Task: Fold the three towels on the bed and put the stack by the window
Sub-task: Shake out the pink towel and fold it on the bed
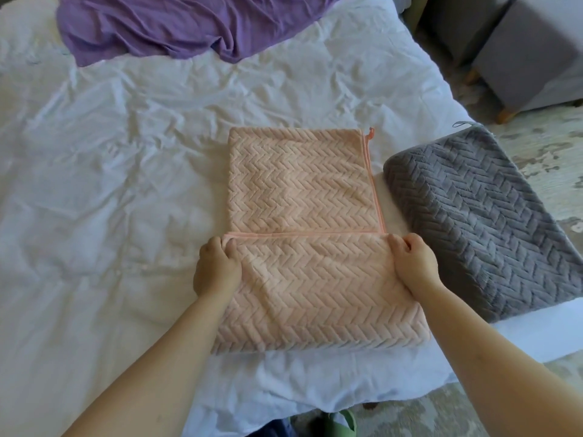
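The left hand (217, 266) and the right hand (413, 263) each pinch one corner of the pink towel (299, 184), with the fingers curled around its folded-over near edge. The towel lies flat on the white bed (94, 184). Just beside it on the right lies a folded grey towel (473, 209), at the bed edge. Far behind, a purple cloth (176, 23) lies crumpled

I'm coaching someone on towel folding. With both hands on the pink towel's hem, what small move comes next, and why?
Probably draw the hem forward to the towel's far edge. The left hand and right hand pinch its two corners on the pink towel. The hem lies only about midway, and the far part is uncovered.
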`<state>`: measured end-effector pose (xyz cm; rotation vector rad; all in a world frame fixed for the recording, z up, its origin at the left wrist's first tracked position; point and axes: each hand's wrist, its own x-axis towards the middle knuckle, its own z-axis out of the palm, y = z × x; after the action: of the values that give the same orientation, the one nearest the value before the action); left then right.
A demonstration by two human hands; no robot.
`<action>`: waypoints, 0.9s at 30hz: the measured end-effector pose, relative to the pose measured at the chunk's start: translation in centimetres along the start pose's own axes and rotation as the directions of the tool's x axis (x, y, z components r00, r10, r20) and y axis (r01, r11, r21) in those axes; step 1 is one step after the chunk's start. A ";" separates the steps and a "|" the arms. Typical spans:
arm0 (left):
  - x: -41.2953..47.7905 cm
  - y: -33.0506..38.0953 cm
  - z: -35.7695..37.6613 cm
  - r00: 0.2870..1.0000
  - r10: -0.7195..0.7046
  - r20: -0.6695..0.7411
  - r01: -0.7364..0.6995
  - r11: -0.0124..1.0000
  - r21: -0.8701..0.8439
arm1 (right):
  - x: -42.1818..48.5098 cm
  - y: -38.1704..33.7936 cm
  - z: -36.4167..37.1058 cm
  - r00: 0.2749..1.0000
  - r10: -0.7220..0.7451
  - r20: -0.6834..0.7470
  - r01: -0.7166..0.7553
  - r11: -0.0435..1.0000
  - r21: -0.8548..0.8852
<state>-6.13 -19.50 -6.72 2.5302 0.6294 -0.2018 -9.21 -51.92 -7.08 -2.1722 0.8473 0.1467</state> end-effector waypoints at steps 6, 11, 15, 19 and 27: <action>-2.0 0.5 0.0 0.800 0.590 -0.110 -0.561 0.800 0.212 | 0.1 -1.1 -0.8 0.986 -0.158 -0.053 0.152 0.983 -0.100; 1.0 0.8 -0.2 0.829 0.560 0.003 -0.528 0.781 0.334 | 0.4 -1.1 -0.9 0.973 -0.222 -0.061 0.218 0.974 -0.069; 2.8 0.3 -1.0 0.832 0.554 -0.020 -0.519 0.791 0.323 | 0.7 -1.4 -1.1 0.972 -0.223 -0.070 0.223 0.975 -0.016; 2.3 0.8 -0.9 0.858 0.513 -0.003 -0.473 0.795 0.380 | 1.0 -1.5 0.3 0.982 -0.185 -0.044 0.158 0.921 -0.357; -4.0 1.5 1.3 0.553 0.734 0.394 -0.833 0.474 0.286 | -4.6 -2.3 3.2 0.710 -0.623 0.330 0.705 0.623 -0.340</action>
<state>-8.98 -22.86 -6.12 2.8691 -0.8344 -0.2959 -10.85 -46.13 -6.15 -2.7099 -0.1841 0.1661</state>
